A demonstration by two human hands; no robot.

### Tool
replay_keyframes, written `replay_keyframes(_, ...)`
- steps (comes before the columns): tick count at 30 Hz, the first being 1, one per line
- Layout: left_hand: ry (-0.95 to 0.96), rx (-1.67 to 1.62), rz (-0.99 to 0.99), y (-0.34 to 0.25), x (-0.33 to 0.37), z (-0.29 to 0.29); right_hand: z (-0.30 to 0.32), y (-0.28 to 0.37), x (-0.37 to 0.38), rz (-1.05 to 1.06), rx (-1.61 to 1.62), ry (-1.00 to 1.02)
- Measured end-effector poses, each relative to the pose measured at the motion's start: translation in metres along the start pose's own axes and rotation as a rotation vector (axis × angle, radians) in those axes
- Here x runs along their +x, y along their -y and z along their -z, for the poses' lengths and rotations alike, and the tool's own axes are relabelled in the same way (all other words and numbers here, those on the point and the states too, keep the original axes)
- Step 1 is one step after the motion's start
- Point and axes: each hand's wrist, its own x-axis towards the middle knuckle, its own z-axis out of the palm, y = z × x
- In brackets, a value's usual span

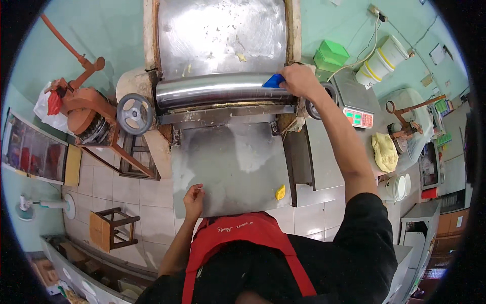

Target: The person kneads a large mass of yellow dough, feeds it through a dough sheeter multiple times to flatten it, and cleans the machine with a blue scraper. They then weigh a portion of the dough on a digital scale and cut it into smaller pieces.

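My right hand reaches far forward and grips a blue scraper. The scraper's edge lies against the right end of a shiny steel roller on a dough-rolling machine. Above the near left part of the flat metal tray is my left hand, its fingers loosely bent and slightly apart, with nothing visible in them. A small yellow lump of dough rests near the tray's right front corner. Beyond the roller, the sloping metal plate carries a few yellowish dough scraps.
Grey handwheels flank the roller. To the right, a digital scale stands near a large yellow dough piece, a green box and white buckets. An orange-brown machine and wooden stool stand at left.
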Motion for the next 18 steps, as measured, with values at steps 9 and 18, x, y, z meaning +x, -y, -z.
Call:
replay_keyframes(9,0.008,0.016,0.057,0.013,-0.004,0.003,-0.010,-0.012,0.018,0.058,-0.014,0.055)
replay_keyframes(18,0.018,0.064,0.021,0.008,0.007,-0.001,-0.015,-0.030,0.028,0.131,0.057,-0.002)
